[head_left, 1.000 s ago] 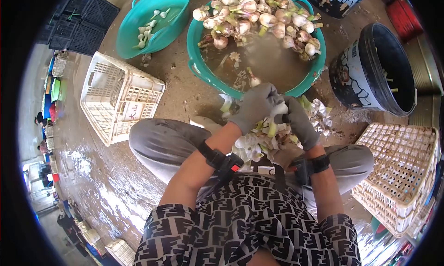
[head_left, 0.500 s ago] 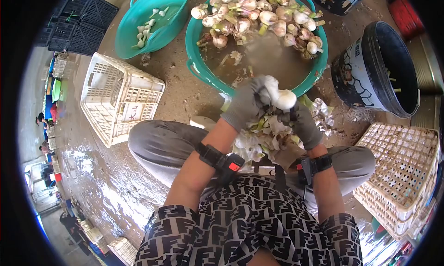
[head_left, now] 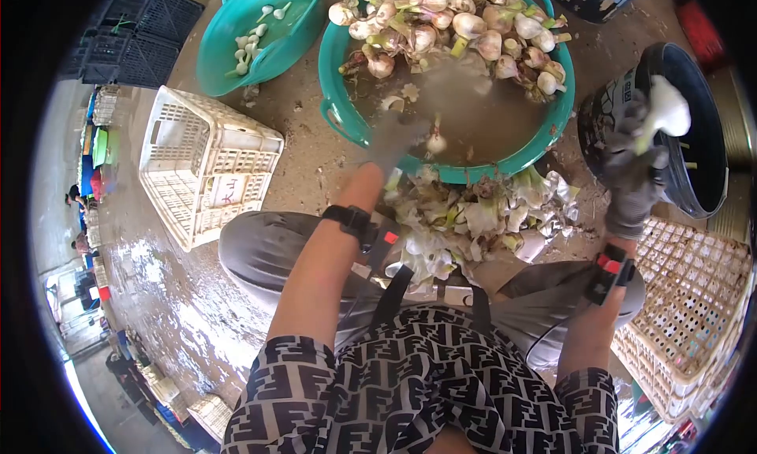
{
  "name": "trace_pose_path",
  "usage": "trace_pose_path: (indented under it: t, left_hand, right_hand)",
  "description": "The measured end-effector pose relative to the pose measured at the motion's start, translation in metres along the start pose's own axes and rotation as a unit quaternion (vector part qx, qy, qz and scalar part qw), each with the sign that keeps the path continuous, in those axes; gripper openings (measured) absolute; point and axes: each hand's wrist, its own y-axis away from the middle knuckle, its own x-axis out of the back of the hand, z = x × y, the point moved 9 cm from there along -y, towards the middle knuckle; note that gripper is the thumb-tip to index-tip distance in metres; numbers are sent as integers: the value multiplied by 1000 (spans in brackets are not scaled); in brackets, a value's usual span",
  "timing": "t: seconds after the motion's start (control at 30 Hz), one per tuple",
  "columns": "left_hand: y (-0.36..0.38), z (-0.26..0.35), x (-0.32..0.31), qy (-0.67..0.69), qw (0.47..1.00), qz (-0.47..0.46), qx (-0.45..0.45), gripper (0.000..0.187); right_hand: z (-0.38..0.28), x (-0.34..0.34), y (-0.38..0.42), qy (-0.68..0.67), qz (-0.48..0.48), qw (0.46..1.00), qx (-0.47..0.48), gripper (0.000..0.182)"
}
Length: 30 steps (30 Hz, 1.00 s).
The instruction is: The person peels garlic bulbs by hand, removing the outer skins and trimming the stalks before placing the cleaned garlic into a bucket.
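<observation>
A peeled white garlic bulb [head_left: 669,111] with a pale green stem is in my gloved right hand [head_left: 635,166]. That hand is closed around the stem, in front of the black bucket [head_left: 593,142], with the bulb over the bucket's opening. My gloved left hand [head_left: 392,142] is smeared by motion at the near rim of the green tub [head_left: 453,173], and its fingers cannot be made out. Unpeeled garlic bulbs [head_left: 469,26] are heaped at the tub's far side, above murky water [head_left: 497,123]. One small bulb [head_left: 436,141] floats near the rim.
Garlic skins [head_left: 473,221] lie piled between my legs and the tub. A second green tub [head_left: 213,59] at upper left holds several white bulbs. White plastic crates [head_left: 236,182] stand at left and right, and black crates [head_left: 162,40] at far upper left. The floor is wet.
My hands have moved apart from above the skins. The right carried the garlic bulb rightward to the black bucket; the left let go of it and moved left to the tub's rim.
</observation>
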Motion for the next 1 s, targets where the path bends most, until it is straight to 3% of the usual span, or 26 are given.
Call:
trace_pose_path:
  t: [0.07,0.13,0.17,0.2,0.23,0.27,0.3,0.4,0.43,0.47,0.57,0.67,0.77,0.93,1.0]
  left_hand:
    - [-12,2,-25,-135,991,-8,-20,57]
    - [-37,-19,-61,-278,960,-27,-31,59]
    - [-33,-15,-71,-306,949,-73,-19,58]
    - [-35,-15,-76,-275,958,-75,-35,59]
    - [-37,-19,-81,-245,965,-77,-49,60]
    - [-37,-20,-86,-216,971,-81,-64,61]
    - [-27,-11,-89,-181,972,-121,-86,63]
    - [9,22,-90,-49,968,-194,-152,71]
    - [19,29,-89,9,966,-190,-175,72]
    - [27,36,-86,69,960,-185,-197,73]
    - [52,52,-91,84,940,-276,-184,83]
    - [60,41,-91,199,939,-271,-74,80]
    - [86,69,-76,44,953,-98,-282,70]
    - [92,52,-79,65,938,0,-339,55]
    - [91,49,-78,92,943,-3,-321,53]
  right_hand:
    - [-6,9,-3,92,39,995,-4,39]
    - [22,97,22,-229,140,959,-90,30]
    - [29,101,25,135,147,978,-62,24]
    - [36,104,30,484,184,853,-61,21]
    - [49,119,42,610,207,751,-142,25]
    - [68,141,53,568,240,771,-159,26]
    - [83,161,60,488,218,832,-150,28]
    - [111,154,63,505,301,782,-209,28]
    - [118,147,52,552,222,783,-180,25]
    - [121,150,54,533,216,794,-196,23]
    - [130,140,57,479,225,820,-216,20]
    - [124,127,59,460,274,822,-194,18]
    - [118,123,61,483,288,803,-200,18]
    - [120,120,67,437,304,836,-130,15]
    - [122,121,66,507,256,815,-118,15]
